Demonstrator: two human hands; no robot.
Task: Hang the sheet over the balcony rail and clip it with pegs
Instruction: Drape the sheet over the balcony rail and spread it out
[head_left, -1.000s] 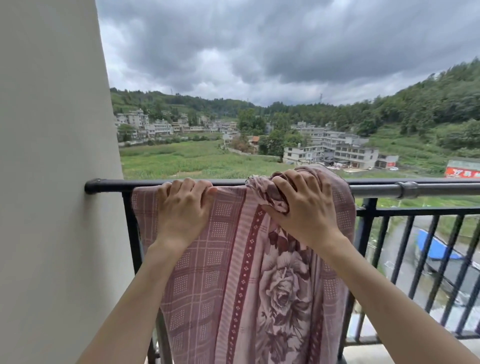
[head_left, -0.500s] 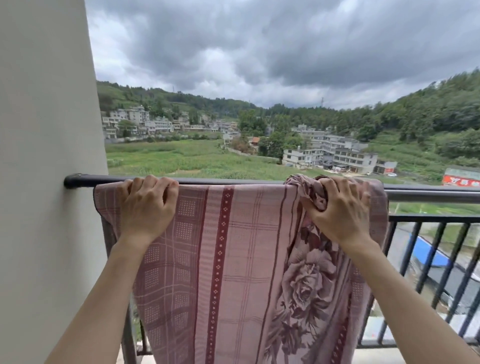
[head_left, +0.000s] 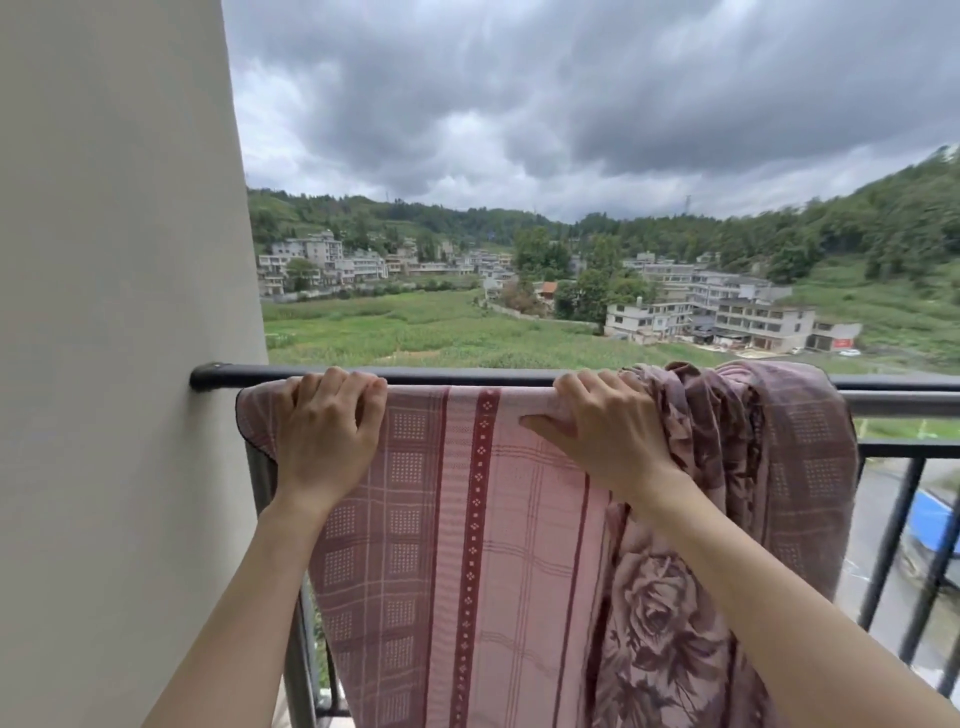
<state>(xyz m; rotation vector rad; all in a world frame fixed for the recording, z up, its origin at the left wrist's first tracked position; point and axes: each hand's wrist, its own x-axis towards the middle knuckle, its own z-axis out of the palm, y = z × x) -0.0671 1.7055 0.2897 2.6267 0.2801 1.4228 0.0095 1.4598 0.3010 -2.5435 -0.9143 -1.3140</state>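
The wall (head_left: 119, 338) closes off the left, touching the rail (head_left: 467, 375) end. Bunched sheet (head_left: 737, 415) crowds the rail just right of the right hand (head_left: 608, 431). Beyond the bunch, bare rail runs rightward, with open air above it.

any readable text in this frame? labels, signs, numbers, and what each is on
None can be read.
Red sign on the far low building: lettering too small and blurred to read.
Sheet on the rail: woven pattern only, no text.
Left hand, right hand: nothing written.
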